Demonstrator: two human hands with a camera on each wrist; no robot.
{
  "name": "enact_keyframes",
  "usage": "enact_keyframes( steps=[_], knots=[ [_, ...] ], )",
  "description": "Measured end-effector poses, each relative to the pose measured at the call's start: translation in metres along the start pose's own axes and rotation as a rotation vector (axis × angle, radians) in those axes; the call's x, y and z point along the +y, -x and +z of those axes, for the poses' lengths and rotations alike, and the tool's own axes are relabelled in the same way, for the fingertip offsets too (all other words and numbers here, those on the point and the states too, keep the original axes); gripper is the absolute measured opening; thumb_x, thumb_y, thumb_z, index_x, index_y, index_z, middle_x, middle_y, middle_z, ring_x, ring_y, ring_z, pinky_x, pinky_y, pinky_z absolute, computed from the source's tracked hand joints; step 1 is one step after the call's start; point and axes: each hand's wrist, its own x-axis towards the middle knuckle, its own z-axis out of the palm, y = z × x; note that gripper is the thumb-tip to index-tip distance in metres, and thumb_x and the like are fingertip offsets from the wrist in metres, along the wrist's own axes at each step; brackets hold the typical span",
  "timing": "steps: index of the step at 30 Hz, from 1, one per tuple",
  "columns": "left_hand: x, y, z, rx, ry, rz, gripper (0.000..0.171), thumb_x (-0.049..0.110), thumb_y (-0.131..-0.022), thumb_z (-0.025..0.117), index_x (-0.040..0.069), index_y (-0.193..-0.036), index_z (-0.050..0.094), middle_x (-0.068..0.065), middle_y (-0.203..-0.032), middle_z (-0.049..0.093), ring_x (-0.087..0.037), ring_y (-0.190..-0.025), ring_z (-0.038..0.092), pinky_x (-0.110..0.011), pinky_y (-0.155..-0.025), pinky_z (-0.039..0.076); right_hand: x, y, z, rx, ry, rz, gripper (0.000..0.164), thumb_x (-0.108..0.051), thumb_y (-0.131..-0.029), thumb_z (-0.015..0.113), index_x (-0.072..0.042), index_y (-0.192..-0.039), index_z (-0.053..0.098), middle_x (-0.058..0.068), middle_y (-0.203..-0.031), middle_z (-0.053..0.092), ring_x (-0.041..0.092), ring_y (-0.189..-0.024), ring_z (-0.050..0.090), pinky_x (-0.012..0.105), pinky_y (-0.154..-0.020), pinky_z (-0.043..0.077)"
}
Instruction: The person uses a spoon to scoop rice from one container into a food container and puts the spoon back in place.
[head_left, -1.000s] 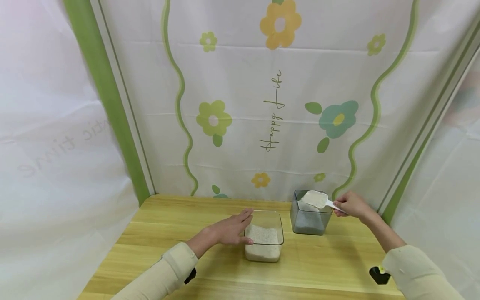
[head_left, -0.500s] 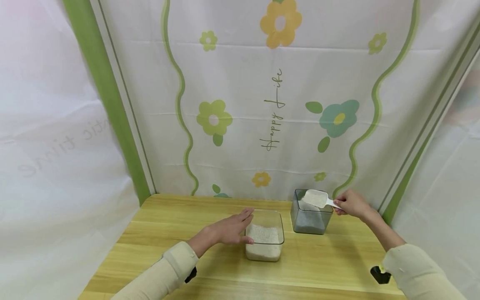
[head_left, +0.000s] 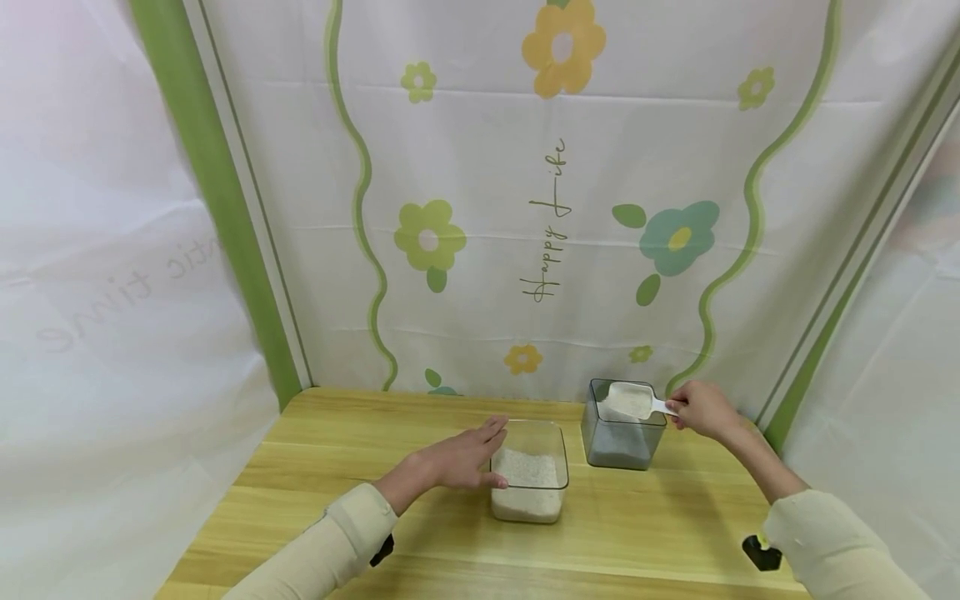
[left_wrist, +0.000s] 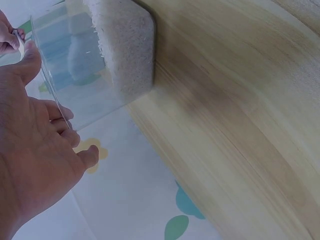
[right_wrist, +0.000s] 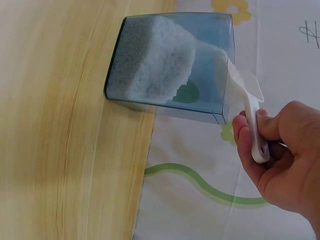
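A white plastic scoop (right_wrist: 242, 85) heaped with white rice is pinched by its handle between the thumb and fingers of my right hand (head_left: 703, 408). The scoop's bowl sits at the mouth of the blue-grey tinted square container (head_left: 618, 450), tilted into it. White rice fills the lower part of that container, seen through its wall in the right wrist view. My left hand (head_left: 463, 457) lies with outstretched fingers against the left rim of a clear square container (head_left: 525, 514). Rice (left_wrist: 127, 47) covers that container's lower part.
Both containers stand on a wooden table (head_left: 337, 467), the tinted one at the back right. A white curtain (head_left: 480, 167) with printed flowers hangs behind the table's back edge, and white sheets (head_left: 112, 250) hang at the sides.
The scoop has tipped slightly and shifted a little over the tinted container's mouth. My left hand and both containers have stayed in place.
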Motion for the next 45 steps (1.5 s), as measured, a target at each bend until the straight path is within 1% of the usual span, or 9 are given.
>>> enact_keyframes(
  steps=[9, 15, 20, 25, 30, 34, 37, 41, 45],
  knots=[
    [0.000, -0.001, 0.000, 0.004, -0.006, 0.006, 0.091, 0.065, -0.097, 0.040, 0.005, -0.160, 0.013, -0.008, -0.169, -0.002, -0.024, -0.157, 0.004, -0.044, -0.124, 0.025, 0.001, 0.000, 0.005, 0.065, 0.134, -0.064, 0.020, -0.004, -0.095, 0.062, -0.002, -0.080, 0.075, -0.003, -0.061, 0.063, 0.010, -0.052, 0.049, 0.024, -0.049, 0.037],
    [-0.001, -0.001, 0.001, 0.005, 0.004, 0.007, 0.092, 0.065, -0.097, 0.039, 0.005, -0.161, 0.012, -0.007, -0.169, -0.003, -0.024, -0.157, 0.004, -0.044, -0.124, 0.025, -0.002, 0.002, 0.008, 0.169, 0.286, -0.164, 0.022, -0.002, -0.090, 0.067, -0.008, -0.070, 0.072, -0.005, -0.059, 0.060, 0.008, -0.052, 0.045, 0.028, -0.052, 0.040],
    [-0.001, 0.000, 0.001, 0.008, 0.007, 0.012, 0.091, 0.065, -0.097, 0.039, 0.005, -0.160, 0.013, -0.008, -0.169, -0.003, -0.024, -0.157, 0.005, -0.044, -0.124, 0.024, -0.003, 0.005, 0.009, 0.220, 0.362, -0.197, 0.026, 0.001, -0.088, 0.069, -0.011, -0.065, 0.066, -0.002, -0.059, 0.058, 0.011, -0.053, 0.047, 0.030, -0.052, 0.041],
    [0.000, 0.002, 0.000, 0.010, 0.012, 0.014, 0.090, 0.064, -0.098, 0.041, 0.004, -0.160, 0.014, -0.009, -0.169, -0.001, -0.025, -0.157, 0.006, -0.045, -0.124, 0.025, -0.002, 0.009, 0.010, 0.326, 0.504, -0.338, 0.015, 0.010, -0.075, 0.074, -0.004, -0.073, 0.069, 0.007, -0.071, 0.067, 0.024, -0.058, 0.063, 0.034, -0.047, 0.050],
    [0.001, 0.003, -0.001, 0.007, 0.020, 0.013, 0.090, 0.064, -0.098, 0.040, 0.004, -0.160, 0.014, -0.008, -0.169, -0.002, -0.026, -0.157, 0.006, -0.046, -0.124, 0.024, -0.001, 0.012, 0.011, 0.462, 0.643, -0.503, 0.019, 0.010, -0.066, 0.080, 0.001, -0.075, 0.065, 0.009, -0.069, 0.062, 0.024, -0.052, 0.057, 0.033, -0.038, 0.045],
    [0.000, 0.002, 0.000, 0.007, 0.036, 0.005, 0.089, 0.062, -0.099, 0.043, 0.004, -0.160, 0.014, -0.008, -0.169, -0.002, -0.025, -0.157, 0.006, -0.046, -0.124, 0.024, -0.006, 0.015, 0.008, 0.495, 0.608, -0.520, 0.022, 0.016, -0.063, 0.076, 0.002, -0.078, 0.067, 0.012, -0.073, 0.067, 0.026, -0.056, 0.061, 0.033, -0.041, 0.048],
    [0.000, 0.002, 0.000, 0.008, 0.042, 0.001, 0.089, 0.062, -0.099, 0.044, 0.005, -0.160, 0.013, -0.007, -0.169, -0.002, -0.024, -0.157, 0.006, -0.046, -0.124, 0.025, -0.013, 0.017, 0.005, 0.528, 0.552, -0.530, 0.024, 0.018, -0.064, 0.072, -0.001, -0.079, 0.068, 0.011, -0.075, 0.070, 0.024, -0.056, 0.062, 0.029, -0.040, 0.043],
    [0.000, 0.002, -0.001, 0.003, 0.047, 0.002, 0.089, 0.061, -0.099, 0.044, 0.005, -0.160, 0.012, -0.007, -0.169, -0.003, -0.025, -0.157, 0.005, -0.046, -0.124, 0.024, -0.032, 0.021, 0.000, 0.617, 0.509, -0.640, 0.022, 0.010, -0.066, 0.078, -0.005, -0.079, 0.068, 0.008, -0.074, 0.071, 0.021, -0.052, 0.061, 0.028, -0.039, 0.041],
    [0.001, 0.003, -0.002, 0.001, 0.048, -0.002, 0.089, 0.062, -0.099, 0.044, 0.005, -0.160, 0.013, -0.007, -0.169, -0.003, -0.025, -0.157, 0.005, -0.046, -0.124, 0.023, -0.063, 0.021, 0.000, 0.640, 0.482, -0.763, 0.024, 0.002, -0.064, 0.085, -0.006, -0.079, 0.069, 0.005, -0.073, 0.070, 0.019, -0.054, 0.063, 0.031, -0.044, 0.049]
  ],
)
